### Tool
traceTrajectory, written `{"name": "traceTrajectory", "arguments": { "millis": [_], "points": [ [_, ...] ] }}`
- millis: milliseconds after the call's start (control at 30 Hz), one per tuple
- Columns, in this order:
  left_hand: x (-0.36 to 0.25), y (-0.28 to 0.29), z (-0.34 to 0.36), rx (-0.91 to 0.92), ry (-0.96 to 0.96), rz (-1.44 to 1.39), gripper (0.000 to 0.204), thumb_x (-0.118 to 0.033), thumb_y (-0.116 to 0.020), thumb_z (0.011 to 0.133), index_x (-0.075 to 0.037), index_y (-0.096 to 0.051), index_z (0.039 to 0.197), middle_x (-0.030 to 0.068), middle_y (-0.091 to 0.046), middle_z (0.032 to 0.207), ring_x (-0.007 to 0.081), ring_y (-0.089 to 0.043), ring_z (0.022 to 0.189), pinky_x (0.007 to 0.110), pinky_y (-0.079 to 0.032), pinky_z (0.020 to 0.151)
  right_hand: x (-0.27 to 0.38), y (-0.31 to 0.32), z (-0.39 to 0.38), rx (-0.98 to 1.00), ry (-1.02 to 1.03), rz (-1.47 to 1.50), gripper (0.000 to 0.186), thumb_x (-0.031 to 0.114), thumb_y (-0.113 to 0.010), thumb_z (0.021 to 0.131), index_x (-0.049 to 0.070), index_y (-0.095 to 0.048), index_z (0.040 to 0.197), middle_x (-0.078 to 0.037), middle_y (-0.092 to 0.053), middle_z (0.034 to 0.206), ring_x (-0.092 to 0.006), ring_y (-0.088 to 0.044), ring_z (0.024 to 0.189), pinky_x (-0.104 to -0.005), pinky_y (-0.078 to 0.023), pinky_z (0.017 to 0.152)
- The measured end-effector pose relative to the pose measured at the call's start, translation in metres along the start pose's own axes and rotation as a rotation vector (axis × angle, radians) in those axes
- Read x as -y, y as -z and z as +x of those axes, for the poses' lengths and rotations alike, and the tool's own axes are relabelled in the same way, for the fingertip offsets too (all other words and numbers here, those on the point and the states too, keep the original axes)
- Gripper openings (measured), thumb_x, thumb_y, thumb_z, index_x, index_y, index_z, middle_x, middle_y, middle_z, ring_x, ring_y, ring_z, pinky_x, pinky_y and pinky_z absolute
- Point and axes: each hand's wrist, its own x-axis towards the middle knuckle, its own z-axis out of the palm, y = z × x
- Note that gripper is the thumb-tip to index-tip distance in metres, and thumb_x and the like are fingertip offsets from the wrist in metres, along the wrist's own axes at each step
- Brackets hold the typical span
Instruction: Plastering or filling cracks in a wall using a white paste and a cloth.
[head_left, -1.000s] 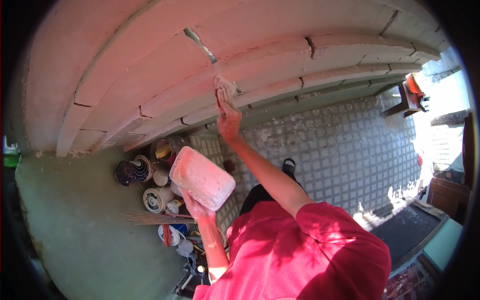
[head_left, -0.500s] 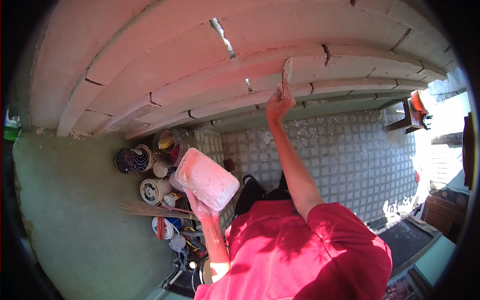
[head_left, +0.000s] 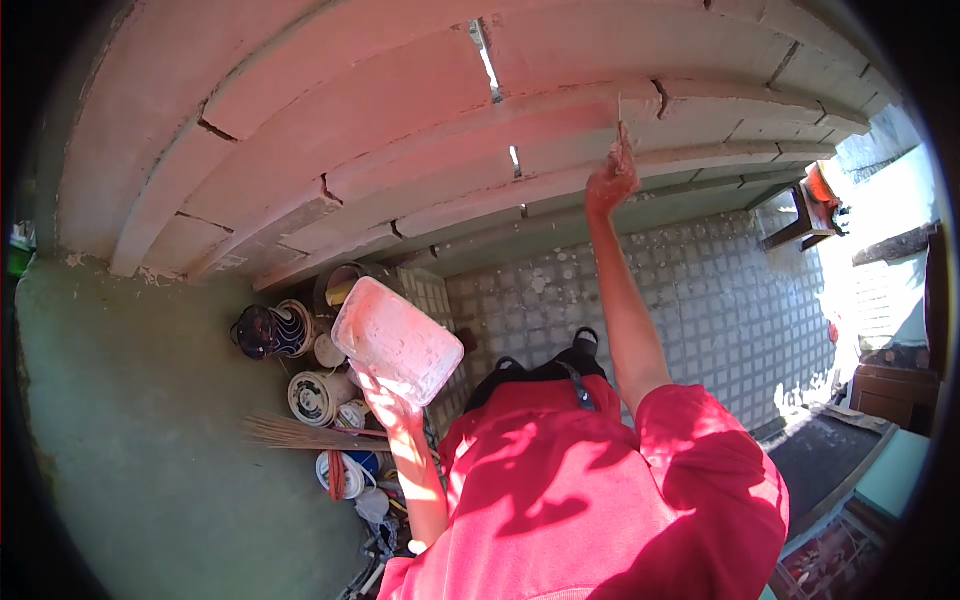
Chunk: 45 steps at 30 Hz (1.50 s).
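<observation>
My left hand [head_left: 388,398] is closed on a rectangular plastic tub [head_left: 398,338] smeared with pale pinkish paste, held out at lower centre-left. My right hand [head_left: 612,178], coated in paste, grips a thin flat scraper [head_left: 620,112] raised against a banded, pinkish plastered wall [head_left: 420,90]. The blade is seen nearly edge-on, so its exact shape is unclear. It touches or nearly touches a long ledge, beside a dark crack [head_left: 660,98]. Bright narrow gaps [head_left: 486,62] cut through the wall to the left of the blade.
Buckets [head_left: 314,398], a stick broom [head_left: 285,432] and assorted tools crowd the lower left beside a green surface [head_left: 160,420]. My sandalled feet [head_left: 585,340] are on patterned tiles [head_left: 720,300]. A wooden stool [head_left: 795,225] stands right; a dark-topped surface [head_left: 810,470] is lower right.
My right hand with the scraper has moved right and up along the ledge, and the arm is more upright. The tub has shifted slightly. More of the bright gaps shows.
</observation>
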Motion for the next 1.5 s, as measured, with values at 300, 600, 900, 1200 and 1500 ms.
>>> {"name": "traceTrajectory", "arguments": {
  "millis": [300, 600, 900, 1200, 1500],
  "points": [
    [-0.010, 0.024, 0.013, -0.010, 0.031, -0.050, 0.055, -0.041, -0.041, 0.095, -0.009, -0.030, 0.139, 0.0091, -0.037, 0.140, 0.0286, -0.040, 0.126, 0.047, -0.036, 0.103, 0.043, -0.063, -0.112, 0.162, 0.072, 0.121, 0.038, -0.008, -0.047, 0.072, -0.005, -0.061, 0.107, -0.022, -0.062, 0.108, -0.0305, -0.064, 0.093, -0.0308, -0.048, 0.080],
    [-0.023, 0.036, 0.012, -0.023, 0.060, -0.049, 0.056, -0.042, -0.044, 0.093, -0.011, -0.030, 0.139, 0.0077, -0.037, 0.140, 0.0280, -0.039, 0.126, 0.047, -0.036, 0.103, 0.069, -0.031, -0.092, 0.149, -0.071, 0.060, 0.047, -0.011, -0.042, 0.074, -0.003, -0.055, 0.118, -0.022, -0.057, 0.117, -0.0349, -0.055, 0.110, -0.0363, -0.044, 0.090],
    [-0.021, 0.045, 0.017, -0.040, 0.012, -0.075, 0.056, -0.043, -0.040, 0.095, -0.010, -0.030, 0.140, 0.0100, -0.036, 0.141, 0.0291, -0.040, 0.126, 0.048, -0.036, 0.103, 0.049, -0.068, -0.113, 0.202, 0.042, 0.001, 0.049, -0.010, -0.045, 0.071, 0.001, -0.058, 0.117, -0.023, -0.062, 0.103, -0.0361, -0.063, 0.084, -0.0364, -0.048, 0.073],
    [-0.031, 0.039, 0.017, -0.063, 0.001, -0.025, 0.054, -0.040, -0.043, 0.094, -0.010, -0.032, 0.138, 0.0082, -0.038, 0.140, 0.0288, -0.041, 0.124, 0.047, -0.036, 0.102, 0.068, -0.036, -0.104, 0.145, 0.017, 0.009, 0.040, -0.008, -0.048, 0.076, -0.003, -0.059, 0.114, -0.022, -0.059, 0.111, -0.0345, -0.061, 0.100, -0.0339, -0.048, 0.080],
    [-0.033, 0.052, 0.021, -0.068, -0.010, -0.059, 0.053, -0.040, -0.042, 0.094, -0.011, -0.032, 0.138, 0.0085, -0.039, 0.139, 0.0280, -0.041, 0.125, 0.046, -0.037, 0.102, 0.071, -0.075, -0.130, 0.358, 0.082, -0.045, 0.045, -0.014, -0.042, 0.072, -0.006, -0.058, 0.114, -0.023, -0.058, 0.113, -0.0363, -0.057, 0.106, -0.0341, -0.044, 0.089]
  ]
}}
